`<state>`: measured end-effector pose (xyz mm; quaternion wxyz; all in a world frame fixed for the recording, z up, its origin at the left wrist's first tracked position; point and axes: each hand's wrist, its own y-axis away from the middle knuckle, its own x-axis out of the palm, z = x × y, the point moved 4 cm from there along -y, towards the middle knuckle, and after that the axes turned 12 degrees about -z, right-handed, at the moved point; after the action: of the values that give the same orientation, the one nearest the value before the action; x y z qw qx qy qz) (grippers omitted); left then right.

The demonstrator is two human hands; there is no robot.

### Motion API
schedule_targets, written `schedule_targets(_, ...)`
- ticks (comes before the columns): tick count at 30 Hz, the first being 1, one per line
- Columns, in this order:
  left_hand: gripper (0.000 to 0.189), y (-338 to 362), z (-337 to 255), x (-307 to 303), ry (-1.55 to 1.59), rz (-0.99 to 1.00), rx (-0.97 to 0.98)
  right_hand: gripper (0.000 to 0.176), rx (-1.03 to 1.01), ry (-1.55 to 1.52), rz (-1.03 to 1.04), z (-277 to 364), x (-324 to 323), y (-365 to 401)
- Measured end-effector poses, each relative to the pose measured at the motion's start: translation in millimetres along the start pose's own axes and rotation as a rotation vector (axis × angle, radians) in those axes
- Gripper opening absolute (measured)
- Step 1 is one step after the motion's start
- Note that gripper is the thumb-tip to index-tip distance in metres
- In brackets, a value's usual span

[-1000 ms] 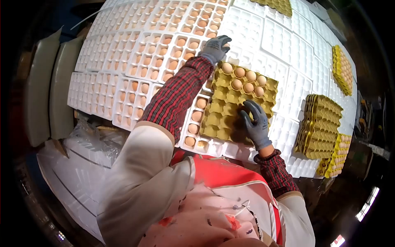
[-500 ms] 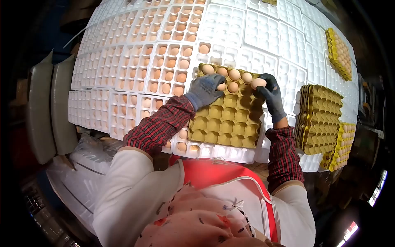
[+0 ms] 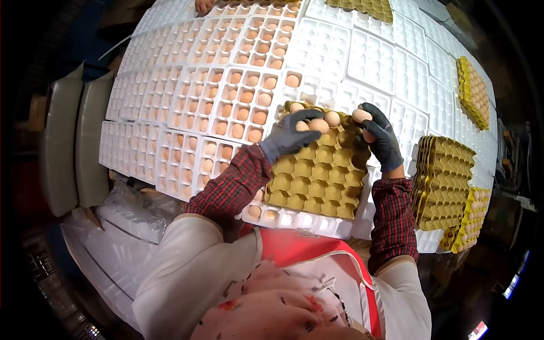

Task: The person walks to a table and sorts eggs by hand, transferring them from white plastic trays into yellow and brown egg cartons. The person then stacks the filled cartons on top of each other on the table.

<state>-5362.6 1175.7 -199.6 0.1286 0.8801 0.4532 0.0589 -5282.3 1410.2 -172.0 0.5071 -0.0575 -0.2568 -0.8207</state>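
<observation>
My left hand (image 3: 290, 136), in a grey glove, is closed around two eggs (image 3: 319, 126) above the top left of a yellow-brown pulp egg tray (image 3: 314, 175). My right hand (image 3: 385, 139), gloved too, grips two eggs (image 3: 361, 115) just off the tray's upper right corner; fingers partly cover the lower one. A pale egg (image 3: 332, 119) rests in the tray's far row between my hands, and another egg (image 3: 296, 106) shows at its far left corner. The pulp tray's nearer cups hold nothing. It lies on top of white foam egg trays.
White foam trays filled with brown eggs (image 3: 242, 114) spread to the left. Foam trays without eggs (image 3: 371, 54) lie beyond and right. Stacked pulp trays (image 3: 445, 181) stand at right, near egg-filled pulp trays (image 3: 473, 93). Another person's hand (image 3: 204, 5) shows at the top edge.
My left hand has closed on two eggs and lifted them. My right hand now has a second egg with its first. The view has shifted, and another person's hand has appeared at the top.
</observation>
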Motion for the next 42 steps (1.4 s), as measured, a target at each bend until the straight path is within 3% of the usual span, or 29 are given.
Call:
schedule_targets(1,0.046,6.1,-16.0,-19.0,0.251,0.014,-0.025,0.044,0.001,0.187,-0.016,-10.5,-4.1,-13.2)
schedule_targets(2,0.051,7.3,-26.5,-37.4,0.499,0.025,-0.045,0.038,-0.157,0.545,0.057,-12.1,4.2,-23.2)
schedule_targets(4,0.046,-12.6,-7.9,-67.4,0.4,-0.041,-0.044,0.034,-0.608,1.317,0.108,-10.0,48.5,-22.4)
schedule_targets(5,0.041,-23.4,-9.5,-66.9,0.291,-0.019,-0.04,0.031,-0.662,1.656,0.079,-18.4,65.4,-25.9)
schedule_targets(6,0.039,-36.0,-20.6,-66.1,-0.412,-0.121,0.468,0.029,-0.57,1.768,0.042,-25.0,75.2,-30.4)
schedule_targets(8,0.041,-44.6,-12.9,-46.4,-1.252,-0.242,0.598,0.024,-0.37,1.986,-0.039,-33.0,84.7,-37.0)
schedule_targets(9,0.044,-51.7,-10.8,-33.3,-1.569,-0.117,0.465,0.022,-0.429,1.956,-0.042,-34.7,79.5,-40.8)
schedule_targets(10,0.041,-58.2,-2.3,-29.0,-1.619,-0.124,0.479,0.024,-0.427,1.857,0.014,-30.5,71.9,-47.4)
schedule_targets(12,0.04,-55.7,-12.6,-37.6,-1.421,-0.113,0.561,0.029,-0.402,1.657,0.13,-19.9,54.0,-55.3)
schedule_targets(13,0.04,-60.3,-11.2,-52.1,-1.175,-0.113,0.526,0.043,-0.499,1.377,0.16,-9.6,43.0,-62.3)
schedule_targets(14,0.04,-68.5,-7.9,-70.5,-0.931,-0.111,0.489,0.055,-0.169,0.885,0.011,-9.6,31.4,-73.8)
schedule_targets(15,0.04,-75.3,-15.9,-79.5,-0.687,-0.106,0.447,0.056,-0.11,0.872,-0.082,-3.3,32.1,-88.5)
schedule_targets(16,0.043,-89.5,-11.7,-89.3,-0.26,-0.095,-0.018,0.057,-0.053,0.853,-0.175,3.6,37.6,-107.0)
schedule_targets(18,0.043,-126.3,-27.6,-93.0,-0.74,-0.341,0.554,0.057,-0.302,1.075,-0.197,-4.2,59.4,-149.2)
schedule_targets(20,0.042,-166.4,-37.6,-81.0,-1.015,-0.416,0.454,0.058,-0.337,1.409,-0.241,-18.2,82.4,-190.0)
schedule_targets(23,0.044,-216.0,-40.8,-70.1,-1.368,-0.254,0.264,0.062,-0.211,1.744,-0.134,-32.2,100.2,-204.9)
schedule_targets(25,0.046,-226.0,-62.5,-67.3,-1.408,-0.186,0.174,0.057,-0.278,1.662,-0.272,-8.3,103.0,-207.4)
schedule_targets(26,0.044,-248.2,-55.3,-71.8,-1.295,-0.244,0.296,0.055,-0.311,1.62,-0.333,-2.2,102.8,-207.7)
schedule_targets(28,0.042,-276.9,-45.8,-72.4,-1.279,-0.228,0.396,0.047,-0.67,1.461,-0.37,-2.1,90.0,-231.2)
schedule_targets(30,0.044,-290.7,-33.7,-67.0,-1.507,0.014,0.25,0.043,-0.787,1.868,-0.292,-26.0,81.4,-238.6)
schedule_targets(31,0.045,-292.0,-35.6,-65.0,-1.393,-0.071,0.264,0.042,-0.832,1.865,-0.307,-39.1,70.0,-237.3)
schedule_targets(32,0.045,-291.8,-35.3,-60.9,-1.279,-0.146,0.276,0.042,-0.823,1.751,-0.275,-36.3,65.5,-225.8)
schedule_targets(34,0.048,-293.6,-40.1,-46.1,-0.954,-0.275,0.541,0.042,-0.801,1.529,-0.218,-20.9,61.1,-191.6)
schedule_targets(36,0.054,-297.3,-32.2,-31.3,-0.796,-0.319,0.759,0.037,-0.871,1.037,-0.283,-11.5,46.6,-132.2)
schedule_targets(37,0.059,-304.5,-11.1,-23.7,-1.059,-0.341,0.752,0.038,-0.851,0.986,-0.308,-6.7,42.4,-94.2)
schedule_targets(38,0.062,-305.2,5.0,-18.8,-1.29,-0.231,0.559,0.039,-0.782,0.98,-0.328,-7.9,29.9,-61.5)
schedule_targets(40,0.063,-279.1,9.4,-12.6,-1.351,-0.38,0.751,0.036,-0.717,0.957,-0.443,-12.5,-2.1,3.9)
schedule_targets(41,0.065,-248.2,-7.5,-9.2,-1.13,-0.336,0.829,0.037,-0.725,0.982,-0.517,-19.5,-20.7,34.7)
schedule_targets(42,0.065,-190.2,-35.4,-5.7,-0.922,-0.157,0.699,0.04,-0.673,1.002,-0.582,-28.5,-38.7,63.3)
